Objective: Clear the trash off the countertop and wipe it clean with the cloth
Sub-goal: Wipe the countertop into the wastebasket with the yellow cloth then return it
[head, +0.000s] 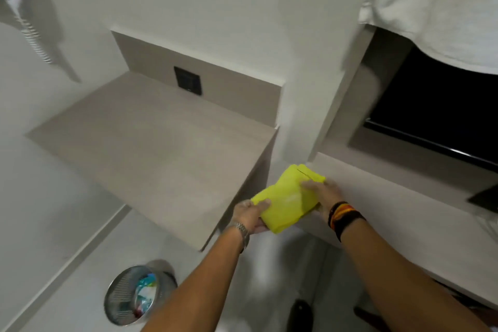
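The yellow cloth point(287, 199) is folded and held in the air between the two counter surfaces, in front of the gap at the white wall column. Left hand point(249, 217) grips the cloth's near-left end — thumb on top, fingers point(262, 228) curled beneath, pinching the fabric. Right hand point(322, 194) lies on the cloth's right side, fingers pressed flat on top, thumb underneath. Left of the cloth, the beige counter point(151, 137) carries a black wall socket point(187, 81) on its backsplash. Below-left of the cloth, on the floor, stands a mesh wastebasket point(134, 294) holding colourful trash point(145, 294).
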`<control>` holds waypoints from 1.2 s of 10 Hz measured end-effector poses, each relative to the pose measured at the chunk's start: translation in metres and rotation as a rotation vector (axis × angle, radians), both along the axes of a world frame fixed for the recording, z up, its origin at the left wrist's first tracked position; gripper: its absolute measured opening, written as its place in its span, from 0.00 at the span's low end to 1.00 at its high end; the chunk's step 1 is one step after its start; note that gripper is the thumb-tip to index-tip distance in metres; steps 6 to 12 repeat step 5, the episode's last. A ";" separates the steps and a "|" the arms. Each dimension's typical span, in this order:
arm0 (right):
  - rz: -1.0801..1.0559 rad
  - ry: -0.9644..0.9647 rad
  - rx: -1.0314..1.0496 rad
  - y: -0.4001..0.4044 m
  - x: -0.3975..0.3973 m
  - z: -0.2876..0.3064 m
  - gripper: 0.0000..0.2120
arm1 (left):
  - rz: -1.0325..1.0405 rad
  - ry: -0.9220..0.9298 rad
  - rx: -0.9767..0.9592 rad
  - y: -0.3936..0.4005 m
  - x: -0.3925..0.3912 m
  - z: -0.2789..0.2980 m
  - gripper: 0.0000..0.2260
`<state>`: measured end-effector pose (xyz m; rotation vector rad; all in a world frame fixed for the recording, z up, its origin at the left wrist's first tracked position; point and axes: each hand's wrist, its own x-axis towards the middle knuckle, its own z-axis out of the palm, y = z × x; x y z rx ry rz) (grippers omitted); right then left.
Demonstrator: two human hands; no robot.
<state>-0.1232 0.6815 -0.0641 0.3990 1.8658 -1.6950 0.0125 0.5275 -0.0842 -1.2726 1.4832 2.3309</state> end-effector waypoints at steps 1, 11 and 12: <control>-0.077 0.027 0.133 0.030 -0.033 -0.006 0.22 | -0.011 -0.002 0.042 0.037 -0.032 -0.007 0.05; -0.031 0.260 0.206 0.045 -0.140 -0.065 0.28 | -0.023 -0.048 -0.986 -0.007 -0.062 0.030 0.20; -0.031 0.260 0.206 0.045 -0.140 -0.065 0.28 | -0.023 -0.048 -0.986 -0.007 -0.062 0.030 0.20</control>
